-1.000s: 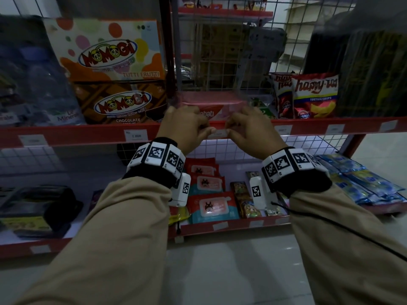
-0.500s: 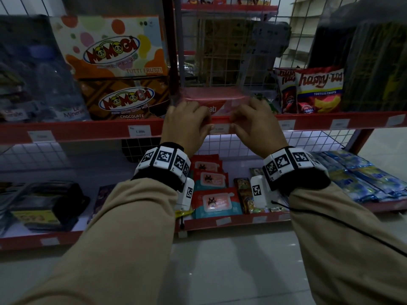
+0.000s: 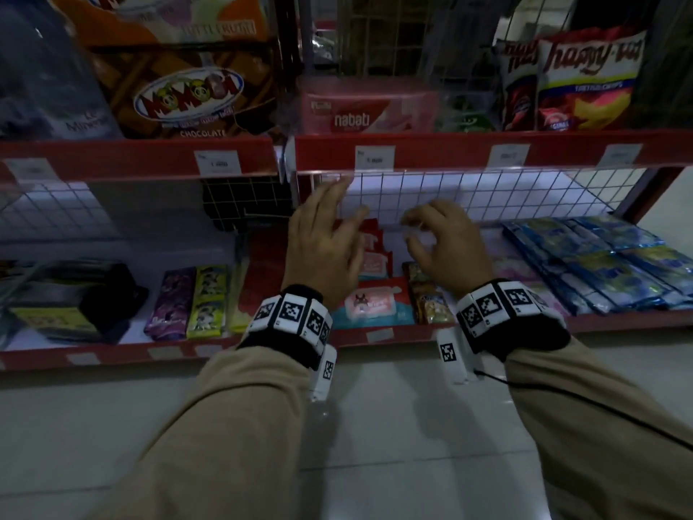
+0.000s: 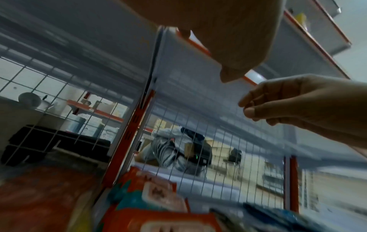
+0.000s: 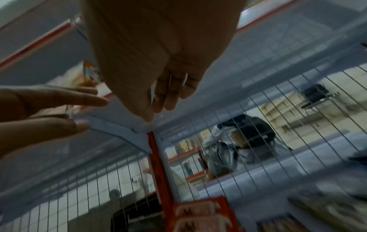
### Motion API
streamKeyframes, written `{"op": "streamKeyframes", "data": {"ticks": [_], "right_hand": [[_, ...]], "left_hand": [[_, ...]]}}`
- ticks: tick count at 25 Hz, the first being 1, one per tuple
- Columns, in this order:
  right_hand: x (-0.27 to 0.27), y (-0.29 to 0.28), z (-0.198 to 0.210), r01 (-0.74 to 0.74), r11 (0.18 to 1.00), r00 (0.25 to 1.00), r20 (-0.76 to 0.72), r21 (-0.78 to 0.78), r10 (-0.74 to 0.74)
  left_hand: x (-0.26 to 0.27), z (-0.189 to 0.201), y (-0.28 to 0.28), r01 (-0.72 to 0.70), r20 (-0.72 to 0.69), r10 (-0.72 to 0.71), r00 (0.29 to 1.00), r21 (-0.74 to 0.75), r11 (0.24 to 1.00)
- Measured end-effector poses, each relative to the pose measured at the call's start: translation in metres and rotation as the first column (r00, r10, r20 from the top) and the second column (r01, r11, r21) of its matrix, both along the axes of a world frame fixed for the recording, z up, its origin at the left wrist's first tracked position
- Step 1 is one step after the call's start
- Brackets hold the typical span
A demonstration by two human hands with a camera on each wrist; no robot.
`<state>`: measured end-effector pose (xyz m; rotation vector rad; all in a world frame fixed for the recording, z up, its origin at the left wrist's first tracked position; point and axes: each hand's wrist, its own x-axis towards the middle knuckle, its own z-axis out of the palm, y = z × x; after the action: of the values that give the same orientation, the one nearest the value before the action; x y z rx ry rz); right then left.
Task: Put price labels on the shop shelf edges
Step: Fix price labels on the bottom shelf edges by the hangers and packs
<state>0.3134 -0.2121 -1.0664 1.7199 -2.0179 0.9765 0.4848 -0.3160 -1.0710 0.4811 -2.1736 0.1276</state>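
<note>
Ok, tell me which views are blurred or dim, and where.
Head view: dim overall, left hand and right hand smeared by motion, label print unreadable. Left wrist view: packets at the bottom streaked, mesh sharper. Right wrist view: palm dark and close, lower right corner blurred, straight wires bowed by the wide lens.

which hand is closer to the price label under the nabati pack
Left. The left hand has fingertips reaching just below the price label; the right hand hangs lower and further right.
</note>
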Motion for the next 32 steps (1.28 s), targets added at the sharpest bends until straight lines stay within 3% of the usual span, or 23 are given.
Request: {"op": "streamKeyframes", "data": {"ticks": [3,6,10,13,18,22,29,32], "right_hand": [[-0.002,0.01,-0.061,0.018,0.978,0.996,0.085,0.207,-0.037],[0.004,0.027,-0.115,-0.009,0.929,0.99,0.136,0.37,-0.045],[0.013,0.042,-0.163,-0.049,0.857,0.998,-0.003,0.512,0.059],[0.019,0.048,-0.178,0.017,0.854,0.995,-0.095,0.521,0.038],[0.022,0.052,-0.186,0.059,0.888,0.989,-0.145,0.456,0.009],[0.025,0.042,-0.181,0.062,0.909,0.997,-0.068,0.412,-0.037],[0.028,0.03,-0.175,0.151,0.835,0.988,-0.098,0.529,-0.117],[0.029,0.032,-0.18,0.104,0.889,0.995,-0.053,0.447,-0.09]], "left_hand": [[0.0,-0.048,0.009,0.076,0.158,-0.087,0.984,0.07,0.995],[0.0,-0.089,0.019,0.031,0.327,-0.107,0.939,0.23,0.973],[0.012,-0.148,0.033,-0.119,0.564,-0.097,0.82,0.334,0.935],[0.025,-0.179,0.042,-0.165,0.67,-0.098,0.736,0.318,0.934],[0.02,-0.18,0.036,-0.158,0.637,-0.062,0.769,0.282,0.946],[0.018,-0.18,0.035,-0.161,0.606,-0.054,0.793,0.295,0.942],[0.015,-0.184,0.042,-0.189,0.578,-0.035,0.815,0.323,0.927],[0.009,-0.183,0.044,-0.214,0.567,-0.014,0.824,0.334,0.918]]}}
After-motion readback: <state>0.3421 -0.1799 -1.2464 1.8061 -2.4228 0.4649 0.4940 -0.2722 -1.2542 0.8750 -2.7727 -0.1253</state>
